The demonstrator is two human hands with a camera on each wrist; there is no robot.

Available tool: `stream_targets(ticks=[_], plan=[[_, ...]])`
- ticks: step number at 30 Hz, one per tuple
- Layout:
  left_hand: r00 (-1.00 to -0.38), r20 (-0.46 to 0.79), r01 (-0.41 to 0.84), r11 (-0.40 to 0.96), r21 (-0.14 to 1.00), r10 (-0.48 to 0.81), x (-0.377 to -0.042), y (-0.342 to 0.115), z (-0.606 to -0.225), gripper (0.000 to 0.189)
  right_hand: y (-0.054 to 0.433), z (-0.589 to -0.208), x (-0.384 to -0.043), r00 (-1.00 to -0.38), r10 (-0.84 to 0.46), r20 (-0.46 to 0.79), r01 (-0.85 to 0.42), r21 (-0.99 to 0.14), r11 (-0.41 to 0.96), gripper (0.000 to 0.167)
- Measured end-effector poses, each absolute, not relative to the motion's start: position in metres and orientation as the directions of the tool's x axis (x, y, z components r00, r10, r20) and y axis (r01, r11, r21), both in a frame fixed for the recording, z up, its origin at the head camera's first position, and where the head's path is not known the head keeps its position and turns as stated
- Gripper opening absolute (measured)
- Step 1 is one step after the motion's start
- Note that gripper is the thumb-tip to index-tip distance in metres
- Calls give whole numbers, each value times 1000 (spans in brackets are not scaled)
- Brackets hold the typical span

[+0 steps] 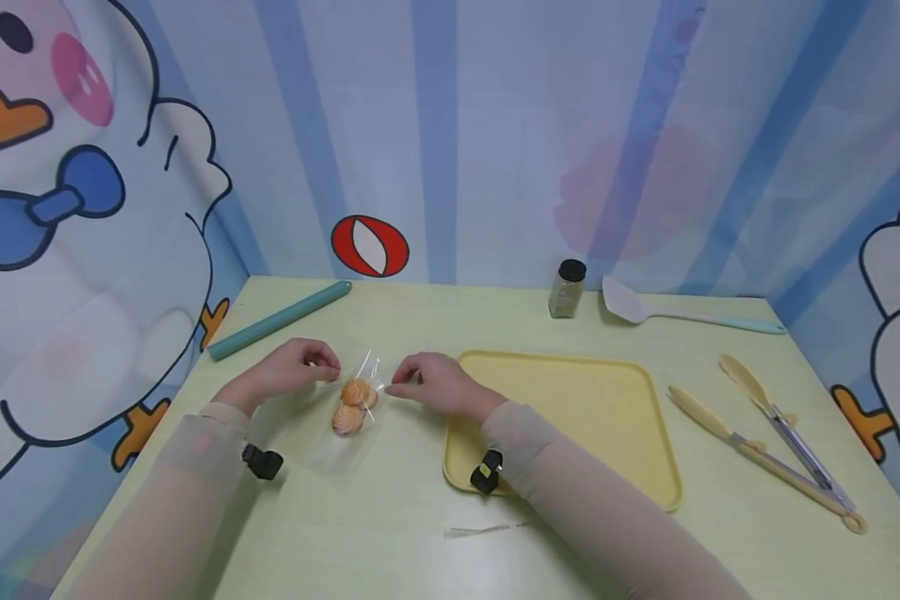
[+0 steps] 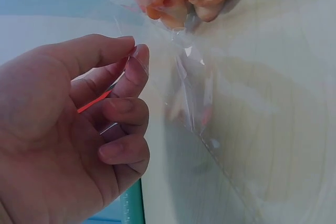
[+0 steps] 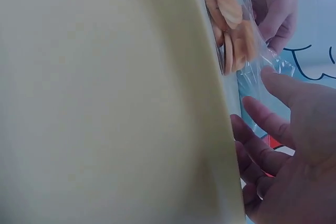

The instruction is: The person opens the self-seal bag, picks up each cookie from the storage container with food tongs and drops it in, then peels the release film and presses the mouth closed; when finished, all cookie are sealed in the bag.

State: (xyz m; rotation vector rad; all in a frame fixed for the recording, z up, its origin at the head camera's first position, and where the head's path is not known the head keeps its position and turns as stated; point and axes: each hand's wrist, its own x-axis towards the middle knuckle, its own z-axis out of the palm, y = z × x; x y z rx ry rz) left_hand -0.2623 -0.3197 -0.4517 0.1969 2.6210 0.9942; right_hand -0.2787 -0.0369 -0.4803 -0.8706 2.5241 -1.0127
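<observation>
A clear plastic bag (image 1: 371,367) holding golden swirled cookies (image 1: 347,419) lies on the table between the two hands. My left hand (image 1: 294,367) pinches the bag's film at its left side between thumb and fingertip, the other fingers loosely bent, as the left wrist view shows. On the opposite side, my right hand (image 1: 438,383) is close to the bag. In the right wrist view its thumb (image 3: 281,85) is beside the crinkled film, apart from the forefinger; whether it touches the film is hard to tell.
A yellow tray (image 1: 570,417) lies under the right wrist. Behind stand a teal rolling pin (image 1: 281,319), a spice jar (image 1: 567,290) and a spatula (image 1: 630,307). Tongs (image 1: 772,467) lie at right; thin twist ties (image 1: 480,530) lie near the front.
</observation>
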Motion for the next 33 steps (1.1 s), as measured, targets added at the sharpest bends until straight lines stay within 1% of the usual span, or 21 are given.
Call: stream_targets(ticks=[4, 6, 13, 17, 23, 27, 33], plan=[[-936, -254, 13, 744, 668, 244, -263, -320, -452, 17, -40, -477, -276, -791, -610, -37, -427, -680, 595, 26], [-935, -251, 17, 740, 672, 250, -263, -320, -453, 17, -41, -476, -275, -800, -600, -32, -422, -681, 599, 24], [-934, -263, 3, 738, 674, 244, -263, -319, -454, 18, -45, -474, -273, -827, -561, -41, -356, -735, 578, 16], [-935, -254, 11, 738, 675, 246, -263, -320, -453, 17, -48, -474, -271, -851, -522, -53, -316, -743, 590, 16], [-937, -245, 20, 739, 673, 248, -264, -322, -451, 21, -48, -473, -269, -866, -497, -45, -296, -756, 584, 13], [-944, -217, 33, 727, 686, 247, -264, -328, -452, 22, -43, -471, -266, -874, -486, -5, -303, -776, 553, 10], [-962, -132, 80, 709, 701, 240, -261, -334, -448, 20, -28, -469, -265, -884, -454, 109, -368, -761, 534, 5]])
